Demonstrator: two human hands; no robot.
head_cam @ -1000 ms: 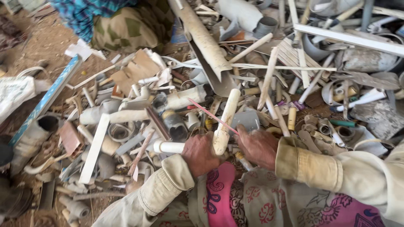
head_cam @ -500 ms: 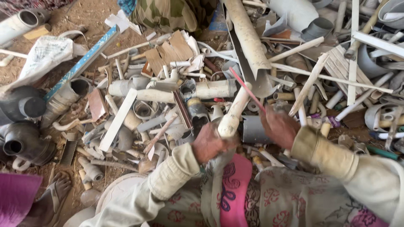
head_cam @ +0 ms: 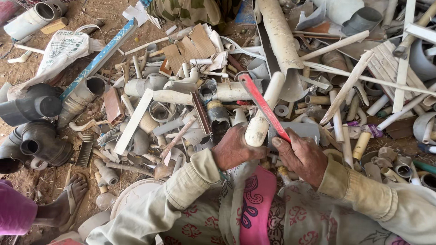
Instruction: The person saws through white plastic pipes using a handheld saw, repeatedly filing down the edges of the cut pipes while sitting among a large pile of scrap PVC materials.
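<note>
Plainly, the left hand [head_cam: 236,149] is clenched round the near end of a short white pipe [head_cam: 265,113], which slants up and away over the heap of scrap plastic [head_cam: 190,100], while the right hand [head_cam: 302,156] grips a red hacksaw blade [head_cam: 263,106] lying diagonally across that pipe and touching it. Both hands sit just above the person's lap, close together. As a judgement, the risk lies in that closeness: the pipe is held only at one end with nothing propping the far end, so it could twist or kick under the blade, and a slip would carry the bare blade toward the left thumb or knuckles beside it. Holding a thin blade without a frame could also let it buckle or bite into the right palm. Counting what shows: one pipe in hand, one red blade, two hands at work. On the ground [head_cam: 27,113] at the left stand three dark grey pipe fittings [head_cam: 36,106], with one white sack [head_cam: 63,50] above them and one long blue-patterned strip [head_cam: 97,59] leaning across. A bare foot in a sandal [head_cam: 68,199] belongs to another person at the lower left. The loose white offcuts in the heap are too many and too tangled to count exactly.
</note>
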